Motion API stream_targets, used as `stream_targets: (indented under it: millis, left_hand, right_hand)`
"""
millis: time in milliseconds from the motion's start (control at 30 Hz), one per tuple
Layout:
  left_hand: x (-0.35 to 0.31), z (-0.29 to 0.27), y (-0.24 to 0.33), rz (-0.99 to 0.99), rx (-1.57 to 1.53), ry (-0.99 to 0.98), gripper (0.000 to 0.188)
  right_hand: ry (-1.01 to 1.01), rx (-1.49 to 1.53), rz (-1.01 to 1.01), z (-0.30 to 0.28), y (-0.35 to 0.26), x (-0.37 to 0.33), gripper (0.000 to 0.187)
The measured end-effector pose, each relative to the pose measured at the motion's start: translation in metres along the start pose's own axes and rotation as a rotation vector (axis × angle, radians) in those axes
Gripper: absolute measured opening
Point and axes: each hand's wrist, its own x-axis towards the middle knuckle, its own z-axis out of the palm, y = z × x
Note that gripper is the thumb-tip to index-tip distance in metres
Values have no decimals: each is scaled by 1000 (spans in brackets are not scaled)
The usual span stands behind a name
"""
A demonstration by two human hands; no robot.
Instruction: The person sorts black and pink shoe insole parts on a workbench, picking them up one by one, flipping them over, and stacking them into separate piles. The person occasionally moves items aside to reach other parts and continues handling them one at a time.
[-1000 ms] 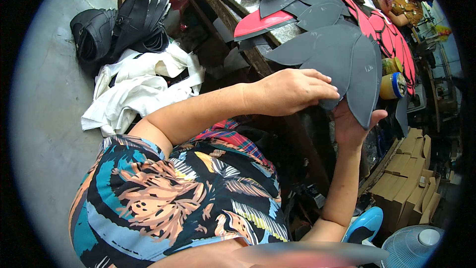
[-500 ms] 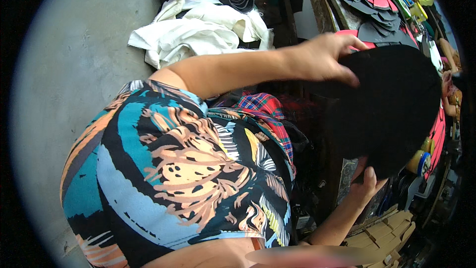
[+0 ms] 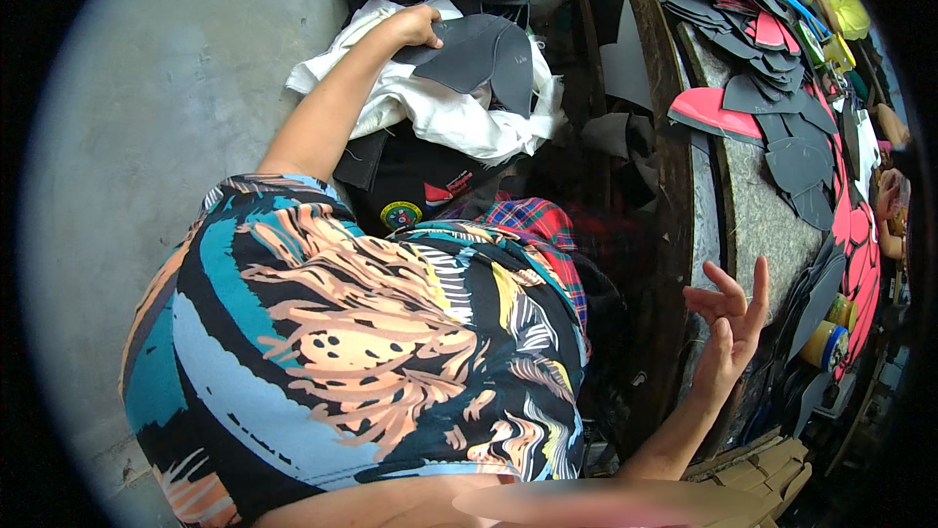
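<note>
— Left hand (image 3: pixel 415 25)?
— Stretched out over the white cloth (image 3: pixel 440 113), fingers closed on dark grey cut pieces (image 3: pixel 479 54) lying atop it.
— Right hand (image 3: pixel 731 318)?
— Raised beside the bench (image 3: pixel 757 206), fingers spread, holding nothing.

1. A smooth grey concrete floor (image 3: pixel 166 118) fills the left side, evenly lit, without hard shadows.
2. A workbench (image 3: pixel 757 220) with a worn grey top runs down the right side; its dark curved front edge faces the floor.
3. Stacked brown cardboard boxes (image 3: pixel 762 474) stand below the workbench's near end, at the lower right.
</note>
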Motion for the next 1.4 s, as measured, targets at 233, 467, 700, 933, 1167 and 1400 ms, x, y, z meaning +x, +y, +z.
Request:
stream_targets:
  millis: [233, 467, 700, 933, 1167, 1400]
  left_hand:
    - [-28, -56, 10, -159, 474, 137, 39]
    - [-52, -10, 50, 213, 360, 80, 56]
    - [-67, -1, 85, 78, 421, -75, 57]
    - [-119, -24, 204, 1096, -126, 437, 51]
    - [-132, -7, 375, 1467, -199, 527, 52]
    - [-77, -3, 471, 1199, 65, 357, 36]
  right_hand:
    - [15, -59, 56, 6, -7, -5, 80]
    - [5, -42, 41, 10, -14, -6, 75]
    - [5, 12, 47, 3, -17, -10, 71]
    - [268, -406, -117, -24, -27, -9, 48]
    - [256, -1135, -195, -32, -28, -2, 43]
    - [262, -1139, -196, -35, -27, -2, 41]
